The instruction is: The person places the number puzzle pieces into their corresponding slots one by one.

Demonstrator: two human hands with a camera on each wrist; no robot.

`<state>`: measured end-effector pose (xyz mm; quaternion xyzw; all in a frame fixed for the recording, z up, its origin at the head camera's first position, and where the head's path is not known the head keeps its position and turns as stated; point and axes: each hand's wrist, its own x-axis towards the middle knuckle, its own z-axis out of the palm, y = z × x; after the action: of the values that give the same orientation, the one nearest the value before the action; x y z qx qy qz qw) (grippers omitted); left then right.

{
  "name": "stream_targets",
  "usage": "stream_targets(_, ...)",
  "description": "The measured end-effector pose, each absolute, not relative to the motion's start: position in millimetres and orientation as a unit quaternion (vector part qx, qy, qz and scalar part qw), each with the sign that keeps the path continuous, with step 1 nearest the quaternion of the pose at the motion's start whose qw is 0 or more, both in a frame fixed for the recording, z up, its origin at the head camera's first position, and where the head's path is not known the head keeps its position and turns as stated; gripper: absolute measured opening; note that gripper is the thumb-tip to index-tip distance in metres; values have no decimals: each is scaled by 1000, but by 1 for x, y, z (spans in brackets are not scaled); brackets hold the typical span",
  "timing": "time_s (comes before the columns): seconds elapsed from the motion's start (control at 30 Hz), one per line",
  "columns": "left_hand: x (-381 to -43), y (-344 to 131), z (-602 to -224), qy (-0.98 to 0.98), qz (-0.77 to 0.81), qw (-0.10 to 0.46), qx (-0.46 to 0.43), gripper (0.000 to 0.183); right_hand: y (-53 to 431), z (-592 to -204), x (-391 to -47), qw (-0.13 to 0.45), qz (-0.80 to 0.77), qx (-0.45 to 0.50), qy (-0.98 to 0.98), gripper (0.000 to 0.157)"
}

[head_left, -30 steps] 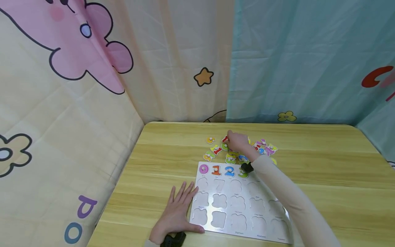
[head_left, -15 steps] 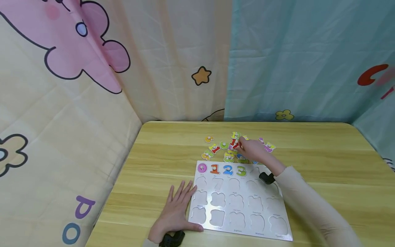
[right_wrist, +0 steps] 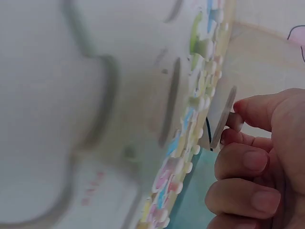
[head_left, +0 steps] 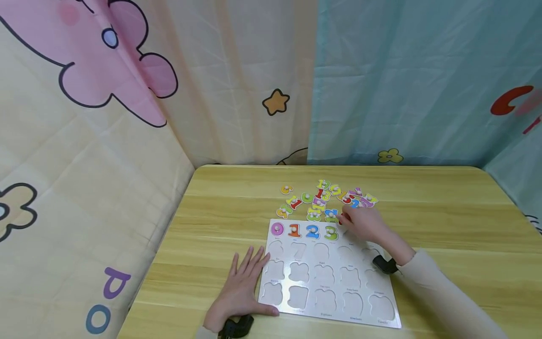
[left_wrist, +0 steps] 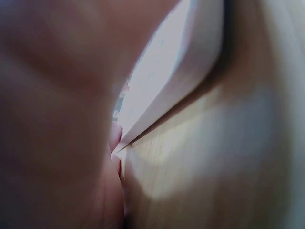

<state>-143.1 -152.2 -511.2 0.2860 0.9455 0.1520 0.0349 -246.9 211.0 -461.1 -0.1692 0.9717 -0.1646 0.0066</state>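
A white number puzzle board (head_left: 311, 298) lies on the table, its top row holding a purple 0 (head_left: 277, 229), an orange 1 (head_left: 294, 230), a blue 2 (head_left: 312, 231) and a green 3 (head_left: 331, 232). Fingers spread, my left hand (head_left: 241, 287) rests along the board's left edge, thumb at the lower corner. Over the upper right of the board, my right hand (head_left: 365, 225) pinches a thin puzzle piece (right_wrist: 223, 117) by its knob (right_wrist: 234, 121). That piece is seen edge-on in the right wrist view; only a bit of red shows in the head view.
Several loose number pieces (head_left: 319, 202) with knobs lie heaped behind the board, some overlapping. The wooden table (head_left: 457, 226) extends to both sides. Patterned curtains (head_left: 237, 94) hang behind and at the left.
My right hand has moved from the back of the loose pieces rightward and toward me, over the board, carrying the piece. My left hand has stayed at the board's edge.
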Motion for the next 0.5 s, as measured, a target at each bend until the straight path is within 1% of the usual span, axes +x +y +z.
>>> stream_targets(0.13, -143, -152, -512, 945, 151, 30, 288, 127, 216, -467, -236, 7, -151, -159, 976, 28)
stream_targets(0.33, -143, -152, -512, 945, 149, 30, 289, 126, 221, -476, -227, 25, -145, -145, 978, 30)
stream_targets(0.5, -143, -152, -511, 943, 151, 12, 296, 125, 222, -480, -223, 34, -168, -133, 976, 34)
